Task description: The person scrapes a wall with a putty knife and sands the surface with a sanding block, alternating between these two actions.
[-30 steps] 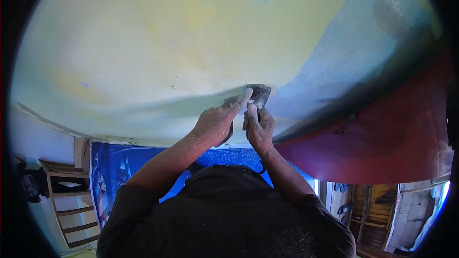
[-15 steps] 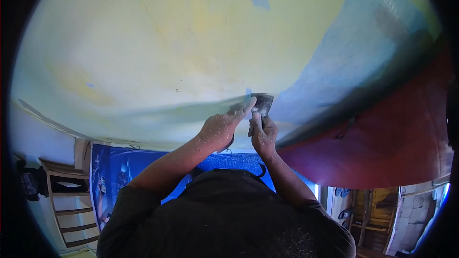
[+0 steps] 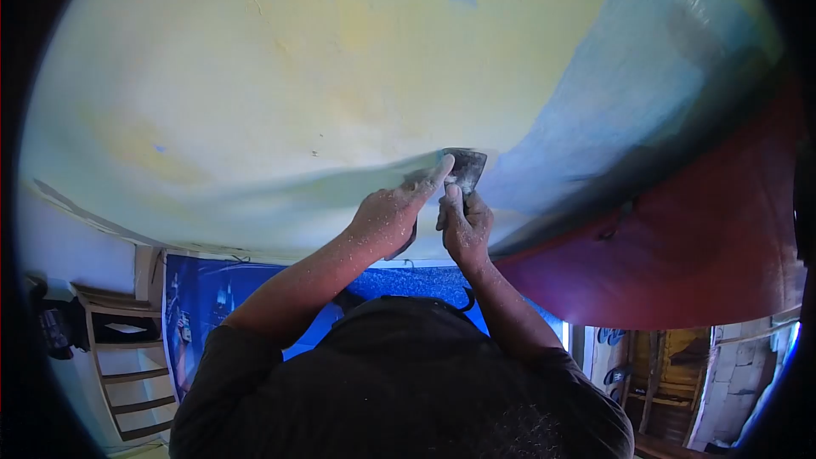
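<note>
My right hand (image 3: 466,225) is closed around the handle of a putty knife (image 3: 467,168), with the thumb up along it. The knife's wide, dusty dark blade lies against a pale yellow painted surface (image 3: 255,76). My left hand (image 3: 391,212) is beside it, its extended index finger touching the blade's left side. The other left fingers are curled round something with a dark edge, mostly hidden by the hand. White dust speckles both hands and the left forearm.
A bluish-grey band (image 3: 586,110) crosses the painted surface at right, beside a dark red sheet (image 3: 671,263). Wooden shelves (image 3: 136,376) stand at lower left, near a blue printed sheet (image 3: 204,297). Brown woodwork (image 3: 680,365) shows at lower right.
The view has shifted slightly. Both hands and the putty knife appear a little higher, and more of the blade's face shows. A small blue streak near the left fingertip is no longer visible.
</note>
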`<action>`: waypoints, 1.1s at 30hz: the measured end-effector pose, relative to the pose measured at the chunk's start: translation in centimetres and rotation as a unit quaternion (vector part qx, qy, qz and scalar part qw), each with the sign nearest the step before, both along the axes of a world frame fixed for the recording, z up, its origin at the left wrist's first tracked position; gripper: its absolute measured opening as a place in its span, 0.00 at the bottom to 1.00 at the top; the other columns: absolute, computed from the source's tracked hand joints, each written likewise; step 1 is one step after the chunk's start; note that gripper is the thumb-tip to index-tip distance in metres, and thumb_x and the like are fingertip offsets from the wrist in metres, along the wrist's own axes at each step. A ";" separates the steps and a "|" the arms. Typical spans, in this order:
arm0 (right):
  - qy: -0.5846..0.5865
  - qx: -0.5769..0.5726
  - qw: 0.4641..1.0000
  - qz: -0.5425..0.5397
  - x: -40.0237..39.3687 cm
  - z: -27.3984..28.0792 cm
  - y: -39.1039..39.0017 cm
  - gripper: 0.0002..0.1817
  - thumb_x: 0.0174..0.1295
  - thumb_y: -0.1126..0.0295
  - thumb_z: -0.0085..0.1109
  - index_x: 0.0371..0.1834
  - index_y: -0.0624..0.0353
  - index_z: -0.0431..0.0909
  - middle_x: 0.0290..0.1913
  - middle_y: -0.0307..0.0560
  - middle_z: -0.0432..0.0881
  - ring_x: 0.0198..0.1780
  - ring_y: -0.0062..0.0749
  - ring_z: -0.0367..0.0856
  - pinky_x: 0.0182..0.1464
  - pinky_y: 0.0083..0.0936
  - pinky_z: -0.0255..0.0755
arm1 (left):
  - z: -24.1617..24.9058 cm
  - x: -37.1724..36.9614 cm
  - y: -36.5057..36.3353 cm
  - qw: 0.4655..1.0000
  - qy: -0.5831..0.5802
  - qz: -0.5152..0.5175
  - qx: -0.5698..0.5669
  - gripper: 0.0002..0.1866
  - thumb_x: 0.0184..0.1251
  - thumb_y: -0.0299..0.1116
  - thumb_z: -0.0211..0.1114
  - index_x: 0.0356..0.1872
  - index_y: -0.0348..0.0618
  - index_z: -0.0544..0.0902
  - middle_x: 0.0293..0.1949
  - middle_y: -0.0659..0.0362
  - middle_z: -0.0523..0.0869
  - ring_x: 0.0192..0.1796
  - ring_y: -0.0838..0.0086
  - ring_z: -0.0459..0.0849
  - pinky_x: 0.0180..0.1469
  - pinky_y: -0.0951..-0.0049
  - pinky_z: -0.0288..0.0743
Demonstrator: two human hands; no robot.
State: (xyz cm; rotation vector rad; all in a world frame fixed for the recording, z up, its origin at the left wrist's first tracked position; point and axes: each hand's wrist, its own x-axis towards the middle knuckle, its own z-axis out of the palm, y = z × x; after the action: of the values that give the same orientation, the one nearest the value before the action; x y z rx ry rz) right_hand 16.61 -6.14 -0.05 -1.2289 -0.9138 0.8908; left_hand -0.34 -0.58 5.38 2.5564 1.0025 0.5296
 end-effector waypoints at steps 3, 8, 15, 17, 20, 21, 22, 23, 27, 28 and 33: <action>-0.031 -0.022 0.999 0.006 0.5 -0.3 0.1 0.22 0.88 0.53 0.61 0.42 0.63 0.83 0.27 0.36 0.79 0.28 0.18 0.78 0.31 0.25 0.73 | -0.8 0.0 0.5 1.000 0.019 0.001 0.017 0.55 0.69 0.17 0.59 0.95 0.64 0.48 0.68 0.39 0.87 0.49 0.39 0.94 0.47 0.43 0.90; -0.032 -0.028 0.999 0.005 -0.2 0.6 0.2 0.22 0.87 0.53 0.61 0.45 0.63 0.84 0.27 0.36 0.80 0.28 0.17 0.77 0.32 0.24 0.73 | -1.0 0.1 0.0 0.999 -0.032 -0.002 0.020 0.55 0.69 0.18 0.59 0.95 0.62 0.47 0.63 0.39 0.90 0.50 0.39 0.94 0.47 0.42 0.90; -0.039 -0.015 0.999 0.016 0.3 0.7 0.6 0.20 0.88 0.55 0.60 0.45 0.63 0.83 0.26 0.35 0.79 0.28 0.17 0.76 0.31 0.23 0.72 | -0.5 -0.1 0.3 0.999 0.031 0.006 -0.011 0.57 0.68 0.18 0.62 0.95 0.64 0.46 0.71 0.44 0.86 0.55 0.40 0.93 0.51 0.44 0.90; -0.036 -0.019 0.999 0.019 0.2 0.6 0.1 0.20 0.88 0.55 0.60 0.45 0.64 0.83 0.27 0.34 0.79 0.28 0.17 0.76 0.31 0.23 0.72 | 0.4 -0.1 0.1 1.000 0.004 0.006 -0.012 0.56 0.68 0.16 0.60 0.95 0.65 0.47 0.71 0.42 0.86 0.52 0.39 0.93 0.49 0.42 0.90; -0.031 -0.010 0.999 0.023 0.3 0.4 0.3 0.21 0.88 0.55 0.60 0.46 0.64 0.83 0.27 0.34 0.80 0.28 0.17 0.77 0.31 0.23 0.72 | 0.1 -0.2 -0.4 1.000 0.012 0.013 -0.010 0.56 0.69 0.16 0.59 0.95 0.66 0.47 0.68 0.40 0.87 0.50 0.38 0.94 0.48 0.42 0.90; -0.028 -0.008 0.999 0.025 0.6 -0.1 0.4 0.21 0.88 0.54 0.60 0.45 0.64 0.83 0.27 0.34 0.80 0.28 0.17 0.77 0.31 0.23 0.72 | -0.1 -0.2 -0.1 1.000 0.022 0.016 -0.004 0.56 0.69 0.16 0.60 0.95 0.66 0.47 0.67 0.40 0.88 0.49 0.38 0.94 0.48 0.42 0.90; -0.025 -0.006 0.999 0.026 0.9 -0.6 0.4 0.21 0.88 0.54 0.60 0.45 0.64 0.83 0.27 0.34 0.80 0.28 0.17 0.77 0.31 0.24 0.72 | -0.4 -0.2 0.3 0.999 0.044 0.013 -0.016 0.56 0.70 0.17 0.59 0.95 0.66 0.47 0.67 0.40 0.88 0.50 0.38 0.94 0.48 0.42 0.90; -0.051 -0.034 0.998 0.023 1.3 -1.2 0.4 0.21 0.88 0.54 0.60 0.46 0.64 0.83 0.27 0.34 0.79 0.28 0.17 0.77 0.31 0.24 0.72 | -0.9 -0.3 0.6 0.998 0.063 0.010 -0.028 0.55 0.70 0.18 0.59 0.95 0.66 0.47 0.66 0.40 0.88 0.50 0.39 0.94 0.49 0.42 0.90; -0.068 -0.010 0.997 0.035 0.7 1.0 0.1 0.21 0.88 0.53 0.60 0.46 0.63 0.83 0.28 0.34 0.79 0.29 0.17 0.77 0.31 0.24 0.72 | 0.1 -0.1 -0.1 0.998 0.055 0.025 -0.012 0.55 0.72 0.19 0.59 0.95 0.67 0.45 0.65 0.38 0.89 0.49 0.38 0.94 0.47 0.43 0.90; -0.054 0.005 0.998 0.031 0.6 1.0 -0.1 0.21 0.88 0.54 0.59 0.44 0.63 0.82 0.27 0.34 0.79 0.28 0.17 0.76 0.31 0.24 0.71 | 0.4 -0.1 -0.3 0.999 0.040 0.031 -0.008 0.54 0.72 0.19 0.59 0.95 0.67 0.45 0.63 0.38 0.90 0.47 0.38 0.94 0.46 0.43 0.90; -0.122 -0.014 0.992 0.007 2.3 -0.1 -0.7 0.21 0.89 0.57 0.57 0.39 0.62 0.79 0.25 0.35 0.77 0.25 0.17 0.73 0.29 0.23 0.67 | -0.5 -0.4 -0.2 0.998 0.021 0.026 -0.053 0.56 0.70 0.23 0.69 0.95 0.59 0.48 0.65 0.42 0.89 0.57 0.41 0.93 0.55 0.46 0.88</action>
State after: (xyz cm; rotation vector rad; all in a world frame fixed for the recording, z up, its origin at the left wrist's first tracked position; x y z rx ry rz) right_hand 18.92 -6.89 -0.12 -1.3774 -1.1087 0.7759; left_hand -0.70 -0.83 4.86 2.4630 1.0850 0.4273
